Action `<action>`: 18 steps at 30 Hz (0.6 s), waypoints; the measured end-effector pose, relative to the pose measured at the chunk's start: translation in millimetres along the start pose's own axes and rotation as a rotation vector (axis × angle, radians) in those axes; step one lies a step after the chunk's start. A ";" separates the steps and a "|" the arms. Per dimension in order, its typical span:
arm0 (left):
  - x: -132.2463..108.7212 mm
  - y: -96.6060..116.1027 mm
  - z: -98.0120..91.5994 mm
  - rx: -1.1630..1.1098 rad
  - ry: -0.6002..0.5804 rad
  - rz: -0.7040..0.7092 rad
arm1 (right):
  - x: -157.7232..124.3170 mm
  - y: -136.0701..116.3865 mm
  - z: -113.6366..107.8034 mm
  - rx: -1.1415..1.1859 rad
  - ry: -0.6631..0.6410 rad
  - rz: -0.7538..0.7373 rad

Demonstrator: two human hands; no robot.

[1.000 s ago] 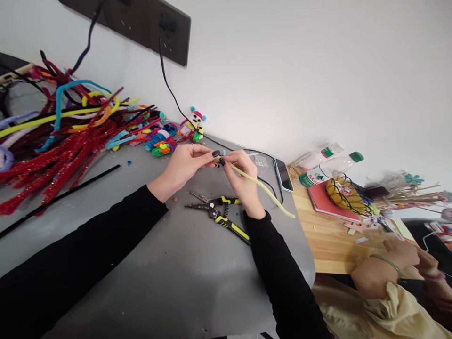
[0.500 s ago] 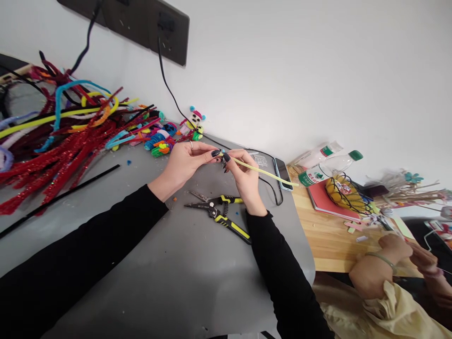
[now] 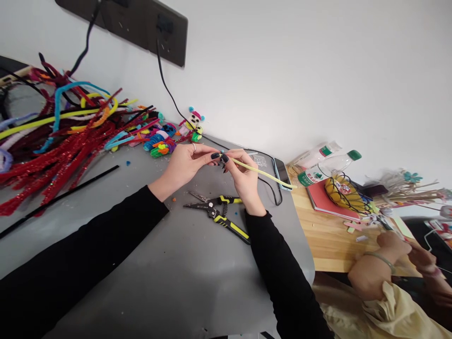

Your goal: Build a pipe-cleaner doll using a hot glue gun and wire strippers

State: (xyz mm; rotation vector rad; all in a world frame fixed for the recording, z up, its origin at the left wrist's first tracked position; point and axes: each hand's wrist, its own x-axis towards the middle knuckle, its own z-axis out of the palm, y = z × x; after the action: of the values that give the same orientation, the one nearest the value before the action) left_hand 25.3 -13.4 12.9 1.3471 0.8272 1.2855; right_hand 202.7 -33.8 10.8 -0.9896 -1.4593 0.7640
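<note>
Between my fingertips, above the grey table (image 3: 158, 273), is a pale yellow pipe cleaner (image 3: 263, 173). My left hand (image 3: 183, 165) pinches at its left end, thumb against fingers. Close beside it, my right hand (image 3: 244, 176) is closed on the same pipe cleaner, whose long free end sticks out to the right past the knuckles. What exactly lies at the pinched end is mostly hidden by the fingers. Below the hands lie pliers (image 3: 215, 211) with black and yellow-green handles, jaws apart and pointing left. Neither hand touches them.
A pile of coloured pipe cleaners (image 3: 81, 141) covers the left. Small pipe-cleaner figures (image 3: 192, 121) stand by the wall. A phone (image 3: 282, 172), bottles (image 3: 341, 162) and a yellow basket (image 3: 344, 195) are to the right. A co-worker's hands (image 3: 393, 247) are at the wooden table (image 3: 328, 240).
My two hands stay together on the pipe cleaner, with only slight finger movement. Its free end has dipped a little. The whole view has shifted very slightly.
</note>
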 end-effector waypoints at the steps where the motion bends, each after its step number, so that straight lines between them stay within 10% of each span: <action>1: -0.1 0.2 0.6 -0.010 0.004 -0.003 | 0.2 0.3 -0.1 0.001 -0.006 -0.002; 18: 1.3 -4.2 -1.3 -0.207 0.003 -0.162 | -1.9 -1.2 0.0 0.012 -0.014 -0.060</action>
State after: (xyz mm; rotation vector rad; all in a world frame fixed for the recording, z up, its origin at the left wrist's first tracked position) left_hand 25.0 -11.0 9.0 1.0927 0.7661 1.2111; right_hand 202.5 -36.0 11.0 -0.9292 -1.4883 0.7366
